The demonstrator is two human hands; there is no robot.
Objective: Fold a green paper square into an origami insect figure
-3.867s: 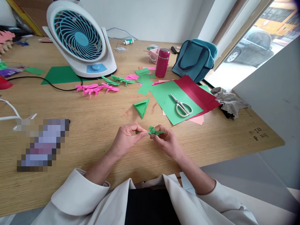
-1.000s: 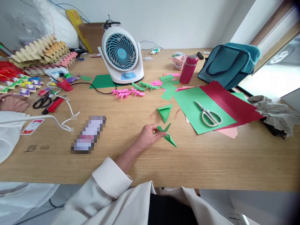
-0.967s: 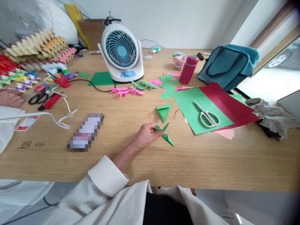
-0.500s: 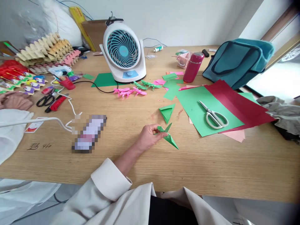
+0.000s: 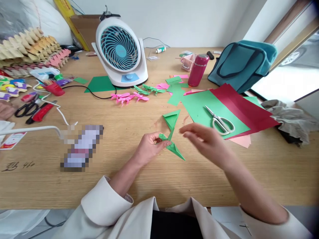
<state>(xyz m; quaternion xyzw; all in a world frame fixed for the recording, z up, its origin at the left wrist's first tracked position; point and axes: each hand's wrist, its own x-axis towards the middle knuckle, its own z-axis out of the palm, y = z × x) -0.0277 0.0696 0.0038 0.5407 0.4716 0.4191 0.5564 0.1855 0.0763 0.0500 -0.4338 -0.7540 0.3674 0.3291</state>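
A folded green paper piece [image 5: 176, 151], with pointed ends sticking out, is pinched between the thumb and fingers of my left hand [image 5: 149, 147], just above the table. My right hand [image 5: 206, 141] is a little to the right of it, slightly smeared by motion. Its fingers are loosely bent with the thumb apart, and nothing shows in them. Just behind the held piece, a folded green paper triangle [image 5: 171, 119] lies on the wood. White-handled scissors [image 5: 220, 122] rest on a green sheet [image 5: 199, 108] to the right.
Pink [image 5: 126, 98] and green folded paper figures [image 5: 149, 89] lie before a fan [image 5: 121, 49]. Red sheets [image 5: 245, 108], a magenta flask [image 5: 198, 70] and a teal bag [image 5: 243, 66] stand right. A blurred-out phone [image 5: 83, 147], black scissors [image 5: 26, 109] and a cutter [image 5: 42, 112] lie left.
My right hand has come into view from the right, close to the folded paper. My left hand keeps its pinch. The whole view has shifted, so the things appear farther left.
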